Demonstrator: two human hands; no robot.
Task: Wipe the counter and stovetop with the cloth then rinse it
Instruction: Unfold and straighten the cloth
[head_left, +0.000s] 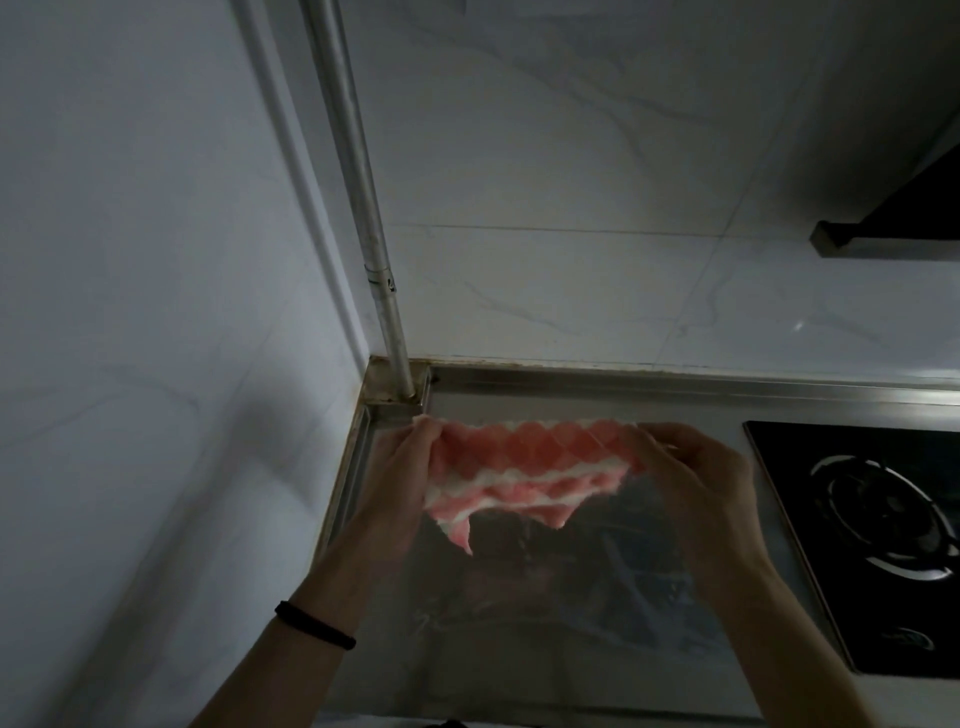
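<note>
Above counter (519, 623), cloth (524, 457) (hand-held) spans left-right.

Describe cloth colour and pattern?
Pink scale-like scallops with white edging on the cloth, stretched between both hands; the head view shows it.

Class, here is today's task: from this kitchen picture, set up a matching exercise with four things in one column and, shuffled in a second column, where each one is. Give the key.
Column 1
1. cloth
2. stovetop
3. pipe
4. black band

Column 2
A. upright at the far left corner of the counter
B. around the left wrist
C. held up between the left hand and the right hand
D. set in the counter, at the right

Pairs: 1-C, 2-D, 3-A, 4-B
</note>
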